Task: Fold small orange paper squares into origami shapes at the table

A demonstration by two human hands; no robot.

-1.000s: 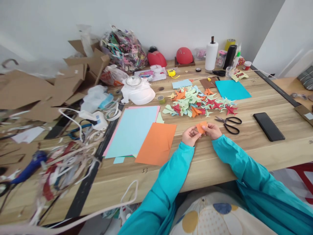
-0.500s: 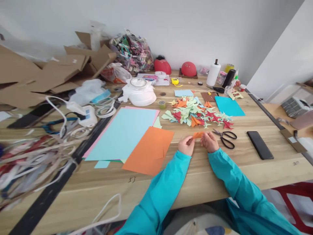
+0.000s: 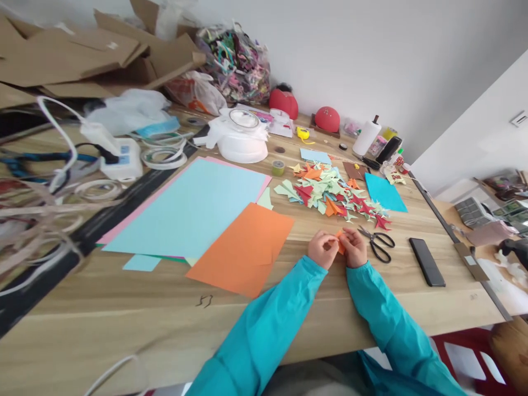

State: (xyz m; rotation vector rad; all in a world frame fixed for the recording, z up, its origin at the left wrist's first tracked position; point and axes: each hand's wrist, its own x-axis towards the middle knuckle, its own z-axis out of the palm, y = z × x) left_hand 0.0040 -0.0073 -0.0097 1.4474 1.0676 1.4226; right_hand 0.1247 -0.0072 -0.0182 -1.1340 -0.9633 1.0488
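Between my two hands is a small piece of orange paper (image 3: 340, 242), mostly covered by the fingers. My left hand (image 3: 323, 250) pinches it from the left, and my right hand (image 3: 353, 247) grips its right side. Just beyond them lies a pile of folded paper shapes (image 3: 325, 190) in pale green, red, orange and blue. Black-handled scissors (image 3: 378, 243) rest close to the right hand. To the left, a large orange sheet (image 3: 243, 250) overlaps a stack of light blue and pink paper (image 3: 190, 206).
A black phone (image 3: 427, 262) lies at the right. Behind the pile are a turquoise sheet (image 3: 385, 192), a tape roll (image 3: 278, 168) and a yellow tape measure (image 3: 302, 133). Cables and a power strip (image 3: 124, 159) crowd the left, with cardboard (image 3: 74, 52) behind.
The view has tilted and shifted. My hands have drawn closer together, and the orange paper, held out flat between them before, is now turned more upright and more hidden by fingers.
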